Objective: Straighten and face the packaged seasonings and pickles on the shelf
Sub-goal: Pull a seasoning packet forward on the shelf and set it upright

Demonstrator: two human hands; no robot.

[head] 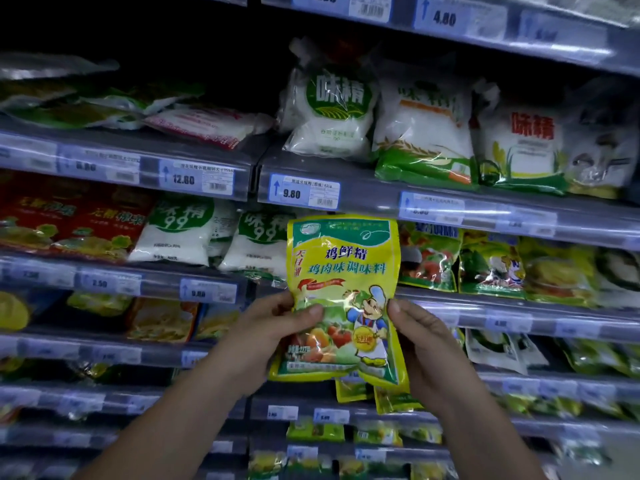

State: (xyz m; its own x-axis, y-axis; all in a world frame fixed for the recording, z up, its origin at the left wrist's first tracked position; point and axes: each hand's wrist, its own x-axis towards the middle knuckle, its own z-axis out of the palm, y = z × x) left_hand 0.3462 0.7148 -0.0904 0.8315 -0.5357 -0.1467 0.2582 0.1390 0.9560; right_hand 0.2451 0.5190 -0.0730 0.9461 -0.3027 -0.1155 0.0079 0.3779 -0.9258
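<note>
Shelving: we face a grey metal shop rack (374,202) w/ several tiers, clear price strips along each front edge.
Upper tier: white plastic MSG bags w/ round green labels (329,116) stand upright right of ctr; flat packs lie on their sides at left.
Mid tier: red foil packets (69,223) at far left, more white bags beside them, yellow-green packs at right.
Pouch: we hold a yellow-and-green glossy plastic seasoning pouch (343,271) w/ a cartoon chef. It's upright, front toward us, off the rack & in front of the mid tier; its top edge overlaps the rail above.
Left hand (263,327): grasps pouch's lower left, thumb across the front, fingers behind.
Right hand (426,341): grasps lower right edge, thumb on the front, fingers hidden behind.
Price tag: blue-and-white "9.80" label (304,194) sits just above pouch top.
</note>
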